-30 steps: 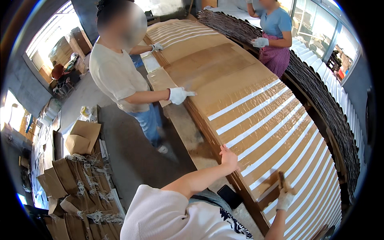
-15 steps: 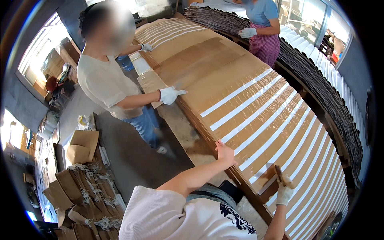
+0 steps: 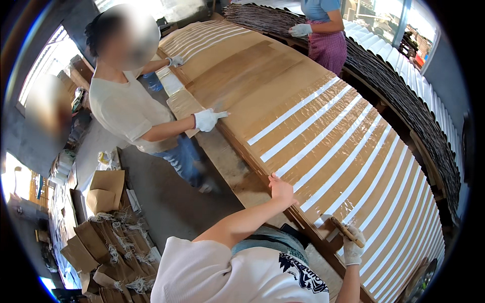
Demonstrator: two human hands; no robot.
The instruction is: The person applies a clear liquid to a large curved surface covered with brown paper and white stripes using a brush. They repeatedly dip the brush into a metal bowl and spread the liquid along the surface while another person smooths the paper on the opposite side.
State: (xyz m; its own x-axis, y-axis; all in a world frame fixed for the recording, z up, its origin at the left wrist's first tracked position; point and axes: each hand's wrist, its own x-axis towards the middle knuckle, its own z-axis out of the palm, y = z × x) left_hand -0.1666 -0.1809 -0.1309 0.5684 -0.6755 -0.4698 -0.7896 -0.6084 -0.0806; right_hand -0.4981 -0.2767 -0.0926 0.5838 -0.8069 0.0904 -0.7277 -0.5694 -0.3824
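Note:
A long table carries a brown sheet crossed by glossy strips of clear tape and white stripes. My bare left hand rests with fingers spread on the near edge of that sheet. My right hand, in a white glove, is closed around a wooden stick-like tool held just above the taped surface. My white shirt fills the bottom of the view.
A person in a beige shirt stands left of the table, one gloved hand on the sheet. Another person in a purple apron works at the far side. Dark stacked strips lie behind; tied brown paper bundles cover the floor left.
My hands stay on the sheet edge and the tool. The view has shifted a little, and the person in beige now appears farther left.

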